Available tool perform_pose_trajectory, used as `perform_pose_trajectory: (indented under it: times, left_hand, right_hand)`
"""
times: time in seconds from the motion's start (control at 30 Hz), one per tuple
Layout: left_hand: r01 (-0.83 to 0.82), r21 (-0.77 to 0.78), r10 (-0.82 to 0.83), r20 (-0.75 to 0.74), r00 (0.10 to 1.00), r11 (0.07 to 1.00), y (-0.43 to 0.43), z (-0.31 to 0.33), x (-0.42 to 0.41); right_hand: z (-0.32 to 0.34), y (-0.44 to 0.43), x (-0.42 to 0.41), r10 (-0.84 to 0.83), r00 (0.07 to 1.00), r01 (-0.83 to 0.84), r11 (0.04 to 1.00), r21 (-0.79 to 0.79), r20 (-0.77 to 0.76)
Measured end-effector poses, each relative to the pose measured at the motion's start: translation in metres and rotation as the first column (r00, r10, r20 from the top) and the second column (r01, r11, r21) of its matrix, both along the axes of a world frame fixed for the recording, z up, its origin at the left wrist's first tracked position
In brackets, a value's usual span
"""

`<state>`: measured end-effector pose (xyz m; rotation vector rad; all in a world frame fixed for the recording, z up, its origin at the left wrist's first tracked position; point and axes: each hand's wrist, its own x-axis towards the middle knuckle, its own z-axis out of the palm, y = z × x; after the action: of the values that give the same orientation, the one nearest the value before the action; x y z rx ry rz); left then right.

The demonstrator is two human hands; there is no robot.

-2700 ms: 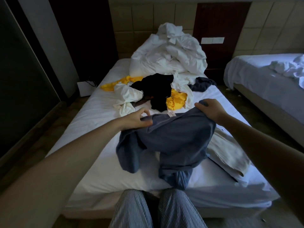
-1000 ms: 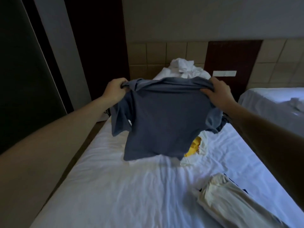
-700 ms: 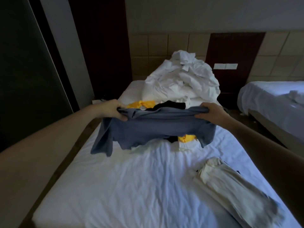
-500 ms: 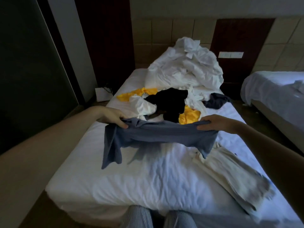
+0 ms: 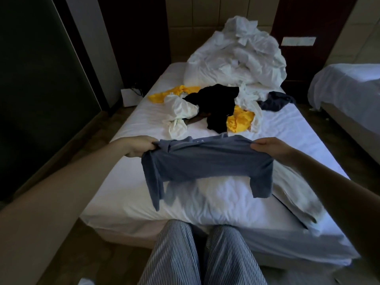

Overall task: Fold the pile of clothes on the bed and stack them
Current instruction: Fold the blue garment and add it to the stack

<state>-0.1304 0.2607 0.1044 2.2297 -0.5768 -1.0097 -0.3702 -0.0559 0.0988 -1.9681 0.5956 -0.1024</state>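
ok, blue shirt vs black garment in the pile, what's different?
The blue shirt is held above the bed, stretched between the left hand and right hand; the black garment lies on it, untouched. The blue shirt is spread wide, sleeves hanging; the black garment is crumpled. Both are dark, neither stacked yet.

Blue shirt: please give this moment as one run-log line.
blue shirt: held stretched over bed | left hand: grips one shoulder | right hand: grips other shoulder | pile: unfolded behind

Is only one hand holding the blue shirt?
No, the left hand and the right hand each grip one end of the blue shirt.
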Motion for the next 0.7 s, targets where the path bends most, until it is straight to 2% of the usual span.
perform_pose_trajectory:
  times: [0.1, 0.2, 0.27, 0.4, 0.53, 0.7]
  left_hand:
    - [-0.053, -0.04, 0.057, 0.113, 0.992, 0.998, -0.01, -0.012, 0.016]
    - [0.016, 0.009, -0.018, 0.332, 0.943, 1.0, -0.02, -0.022, 0.035]
    - [0.048, 0.025, -0.054, 0.411, 0.91, 0.999, -0.027, -0.028, 0.047]
    - [-0.033, -0.022, 0.04, 0.422, 0.906, 0.999, -0.045, -0.048, 0.087]
    - [-0.173, -0.044, 0.178, 0.337, 0.925, 0.984, -0.074, -0.072, 0.13]
    - [-0.214, 0.096, 0.186, 0.236, 0.954, 0.972, -0.114, -0.117, 0.183]
  right_hand:
    - [-0.008, 0.001, 0.021, -0.078, 0.994, 0.087, 0.987, -0.132, 0.074]
    - [-0.017, -0.004, 0.047, -0.074, 0.99, 0.097, 0.974, -0.204, 0.121]
    - [-0.027, -0.013, 0.073, -0.072, 0.99, 0.101, 0.961, -0.259, 0.118]
    - [-0.053, -0.033, 0.13, -0.142, 0.983, 0.174, 0.927, -0.333, 0.118]
    - [-0.083, -0.058, 0.187, -0.206, 0.978, 0.195, 0.901, -0.388, 0.013]
    - [-0.122, -0.08, 0.246, -0.23, 0.966, 0.16, 0.888, -0.432, -0.115]
